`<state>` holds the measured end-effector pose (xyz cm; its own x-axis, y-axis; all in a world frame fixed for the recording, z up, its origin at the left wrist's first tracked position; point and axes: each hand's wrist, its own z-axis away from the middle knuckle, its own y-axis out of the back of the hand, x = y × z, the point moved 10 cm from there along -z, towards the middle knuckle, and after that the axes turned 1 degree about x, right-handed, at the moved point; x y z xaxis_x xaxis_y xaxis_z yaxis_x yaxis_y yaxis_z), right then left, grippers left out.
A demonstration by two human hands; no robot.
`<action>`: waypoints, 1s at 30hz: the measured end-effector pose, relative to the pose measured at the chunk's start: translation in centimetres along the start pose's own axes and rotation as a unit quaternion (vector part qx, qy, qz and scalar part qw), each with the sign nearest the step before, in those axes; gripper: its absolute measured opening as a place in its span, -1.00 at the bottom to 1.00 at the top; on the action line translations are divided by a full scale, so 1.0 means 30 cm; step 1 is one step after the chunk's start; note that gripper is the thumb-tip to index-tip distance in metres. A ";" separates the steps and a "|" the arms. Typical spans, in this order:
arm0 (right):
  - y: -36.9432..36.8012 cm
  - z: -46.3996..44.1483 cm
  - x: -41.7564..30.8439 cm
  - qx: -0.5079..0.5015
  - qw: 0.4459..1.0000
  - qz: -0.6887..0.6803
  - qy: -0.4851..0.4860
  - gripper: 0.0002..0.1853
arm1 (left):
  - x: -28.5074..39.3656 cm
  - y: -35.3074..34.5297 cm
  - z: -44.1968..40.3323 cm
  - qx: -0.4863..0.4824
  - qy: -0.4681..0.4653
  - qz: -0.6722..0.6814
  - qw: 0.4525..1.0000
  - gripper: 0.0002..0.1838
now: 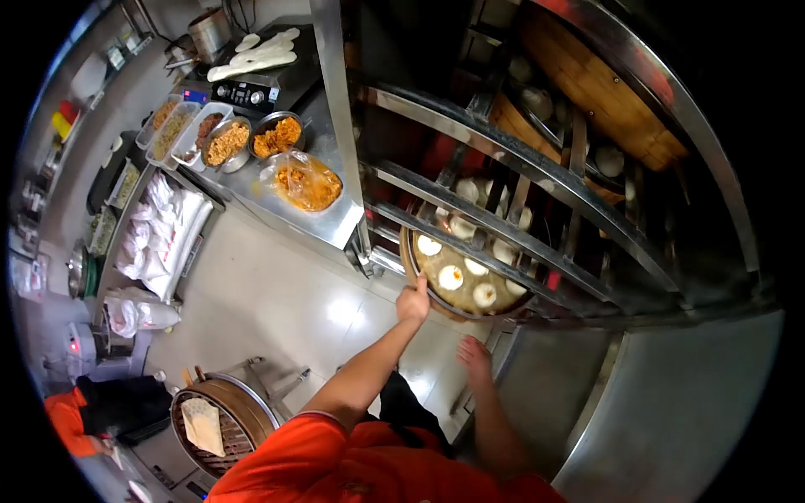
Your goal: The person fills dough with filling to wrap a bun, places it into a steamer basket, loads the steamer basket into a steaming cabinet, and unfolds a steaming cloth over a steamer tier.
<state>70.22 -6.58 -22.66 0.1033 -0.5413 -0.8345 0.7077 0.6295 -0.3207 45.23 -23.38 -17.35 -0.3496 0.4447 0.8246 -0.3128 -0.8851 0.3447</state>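
A round steamer tray with several white buns on it sits partly inside a metal rack, its near edge sticking out. One bun has an orange-brown spot on top. My left hand grips the tray's left rim, with the thumb on the edge and the other fingers mostly hidden. Below the tray and apart from it, my right hand holds nothing, its fingers loosely extended. More buns show between the rack's bars.
Bowls of filling and a plastic bag of orange filling stand on the steel counter. Bamboo steamers fill the upper rack. At lower left, a cloth lies on a slatted steamer. Another person is beyond it.
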 end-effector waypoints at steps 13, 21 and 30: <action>-0.040 -0.513 -0.225 0.068 0.974 -0.200 0.081 -0.69 | -0.238 0.137 0.373 -0.195 -0.147 0.035 0.969 -0.50; 0.020 -0.843 -0.413 0.078 0.946 -0.300 0.091 -0.80 | -1.101 0.770 0.663 -0.033 0.128 -0.192 0.973 -0.41; 0.052 -0.897 -0.472 0.094 0.985 -0.134 0.044 -0.67 | -1.489 0.874 1.104 0.087 0.279 -0.072 0.954 -0.52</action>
<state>51.06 17.06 -23.41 -0.1608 -0.6181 -0.7695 0.8195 0.3510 -0.4531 81.89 -71.00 -30.31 -0.7449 0.5247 0.4122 -0.2585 -0.7965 0.5466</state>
